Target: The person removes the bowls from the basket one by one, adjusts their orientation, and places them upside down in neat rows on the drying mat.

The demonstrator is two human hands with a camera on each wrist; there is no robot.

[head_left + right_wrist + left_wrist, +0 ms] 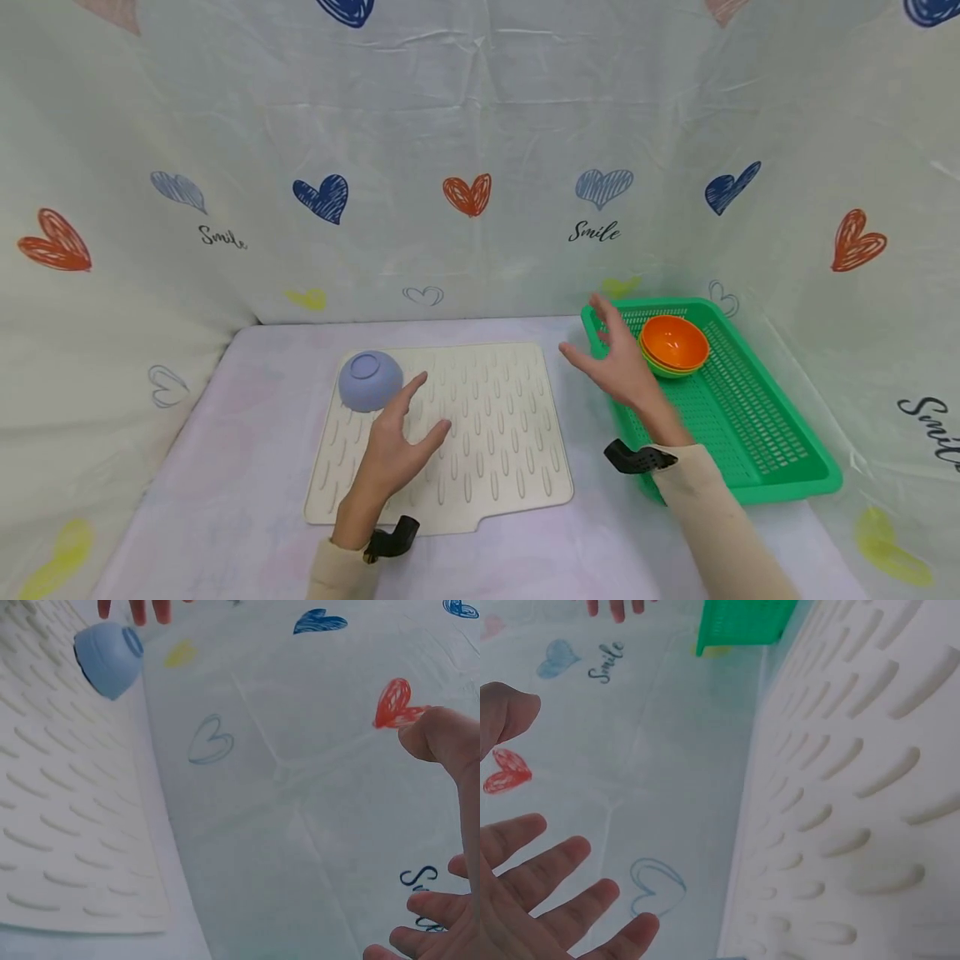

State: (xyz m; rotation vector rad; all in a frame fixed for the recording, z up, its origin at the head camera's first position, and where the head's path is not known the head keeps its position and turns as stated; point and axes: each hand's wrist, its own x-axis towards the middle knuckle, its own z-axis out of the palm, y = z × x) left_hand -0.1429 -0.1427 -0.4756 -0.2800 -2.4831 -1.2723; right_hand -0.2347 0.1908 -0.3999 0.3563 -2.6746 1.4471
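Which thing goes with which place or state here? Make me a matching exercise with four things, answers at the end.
1. Blue bowl
2. Orange bowl
3. Green basket
4. Left hand

A. Gripping nothing
B. Upside down on the textured white mat
C. Holds the stacked bowls, right of the mat
D. Topmost in the stack

Pairs: 1-B, 2-D, 3-C, 4-A

Lavender-blue bowl (371, 382), green basket (742, 421).

Creased pale sheeting (525, 100), printed with hearts (322, 198) and the word "Smile" (594, 232), hangs far, left and right of the whitish bench (240, 467).
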